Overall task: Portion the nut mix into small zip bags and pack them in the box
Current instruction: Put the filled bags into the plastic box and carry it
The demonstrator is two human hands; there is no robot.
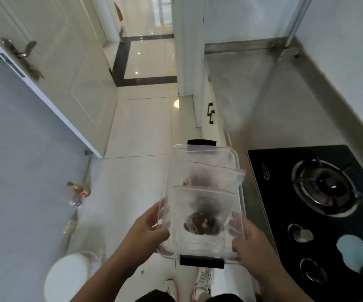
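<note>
Carrying the box (pixel 202 247) level is what matters now, by my judgement. It is a clear plastic tub with black clips at its near and far ends, held in the air above the floor, just left of the counter (pixel 274 101) and the black hob (pixel 319 205). The left hand (pixel 145 232) grips the near left wall, thumb inside over the rim and fingers curled underneath, as far as I can tell. The right hand (pixel 250 243) grips the near right wall, with the fingers curled round it and seen through the plastic.

Three bags lie inside. The near bag (pixel 202 210) shows a dark clump of nuts (pixel 202 224) at its bottom. The middle bag (pixel 213 175) pokes one corner over the right rim. The far bag (pixel 208 153) sits at the far end; its fill is too blurred to tell.

No lid is on, so tipping could slide that loose corner out. Keeping both hands at one height and setting the tub down flat on the counter seems the safe way to finish. Whether the zips are fully sealed cannot be told.
</note>
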